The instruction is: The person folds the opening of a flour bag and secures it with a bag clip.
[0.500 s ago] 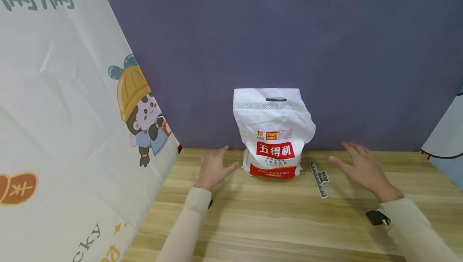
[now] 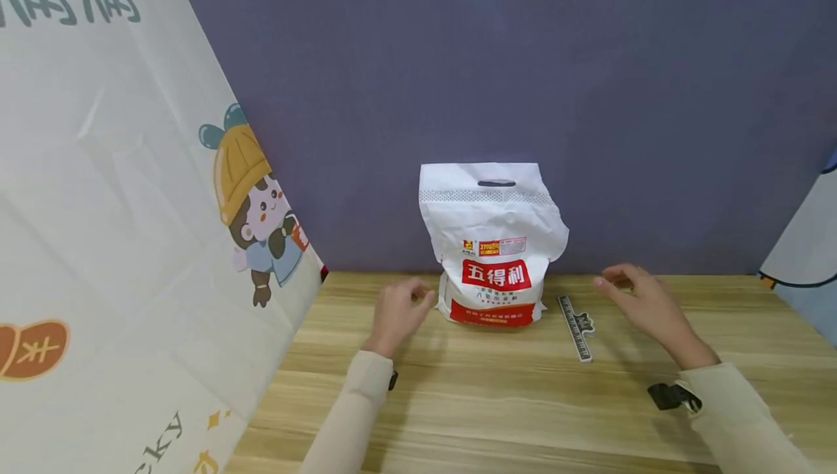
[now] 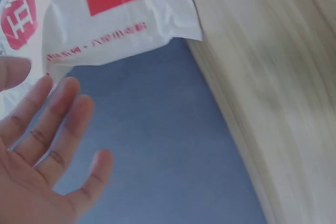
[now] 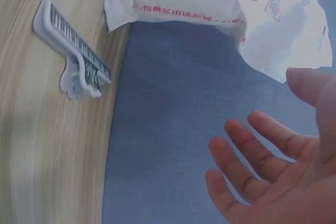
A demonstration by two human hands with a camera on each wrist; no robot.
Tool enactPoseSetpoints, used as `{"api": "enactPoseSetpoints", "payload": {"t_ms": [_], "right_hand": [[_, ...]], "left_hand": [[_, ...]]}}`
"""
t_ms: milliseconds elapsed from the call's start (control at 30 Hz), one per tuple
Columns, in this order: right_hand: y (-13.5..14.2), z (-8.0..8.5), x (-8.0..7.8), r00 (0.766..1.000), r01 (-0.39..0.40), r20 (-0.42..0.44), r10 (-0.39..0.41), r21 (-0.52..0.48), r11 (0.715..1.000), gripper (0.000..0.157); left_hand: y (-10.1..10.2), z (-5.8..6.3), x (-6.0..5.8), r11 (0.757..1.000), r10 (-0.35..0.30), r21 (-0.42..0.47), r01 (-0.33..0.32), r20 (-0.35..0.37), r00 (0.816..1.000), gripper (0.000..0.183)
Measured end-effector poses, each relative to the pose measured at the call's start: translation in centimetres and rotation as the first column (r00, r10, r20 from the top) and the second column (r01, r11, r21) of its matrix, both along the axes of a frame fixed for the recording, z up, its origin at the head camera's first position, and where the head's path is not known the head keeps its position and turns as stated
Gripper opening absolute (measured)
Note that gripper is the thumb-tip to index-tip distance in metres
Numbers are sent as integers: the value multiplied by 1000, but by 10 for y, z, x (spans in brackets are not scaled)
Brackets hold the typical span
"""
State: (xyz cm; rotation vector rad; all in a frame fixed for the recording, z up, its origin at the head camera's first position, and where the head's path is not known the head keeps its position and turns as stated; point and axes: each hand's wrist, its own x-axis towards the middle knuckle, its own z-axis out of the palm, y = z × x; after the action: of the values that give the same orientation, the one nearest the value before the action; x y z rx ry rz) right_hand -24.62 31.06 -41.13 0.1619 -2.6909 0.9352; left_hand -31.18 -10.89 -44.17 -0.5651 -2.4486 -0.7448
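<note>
A white flour bag (image 2: 493,241) with red labels and a cut-out handle stands upright on the wooden table, near the blue-grey back panel. Just left of it is my left hand (image 2: 397,318), fingers loosely bent and holding nothing. In the left wrist view that hand (image 3: 50,150) shows spread fingers close to the bag (image 3: 121,30). My right hand (image 2: 654,314) hovers to the right, apart from the bag, its relaxed fingers holding nothing. Between the bag and this hand lies a sealing clip (image 2: 575,328), grey and white with a crown-shaped grip; the right wrist view shows the clip (image 4: 73,51) from its side.
The blue-grey panel (image 2: 497,59) rises straight behind the table (image 2: 484,401). A white printed sheet (image 2: 118,241) with cartoon drawings borders the left side, and another printed sheet (image 2: 801,234) shows at the far right. Each wrist carries a dark strap.
Both hands' fingers have bent inward more. The left hand has shifted slightly right and the right hand slightly left. Bag and clip stay in place, while the head view has tilted a little.
</note>
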Motion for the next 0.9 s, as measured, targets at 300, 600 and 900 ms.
{"api": "enactPoseSetpoints", "payload": {"t_ms": [300,600,900], "right_hand": [[-8,2,1,1000,24,-12,-25,-32,999,50],[-15,6,-2,1000,0,-20,-2,-90,996,46],[-23,8,-9,999,-38,-22,34,-171,985,45]], "left_hand": [[16,16,7,998,-59,24,63,-162,985,9],[30,32,10,996,-79,28,86,-194,978,11],[46,47,10,992,-115,21,124,-244,963,15]]}}
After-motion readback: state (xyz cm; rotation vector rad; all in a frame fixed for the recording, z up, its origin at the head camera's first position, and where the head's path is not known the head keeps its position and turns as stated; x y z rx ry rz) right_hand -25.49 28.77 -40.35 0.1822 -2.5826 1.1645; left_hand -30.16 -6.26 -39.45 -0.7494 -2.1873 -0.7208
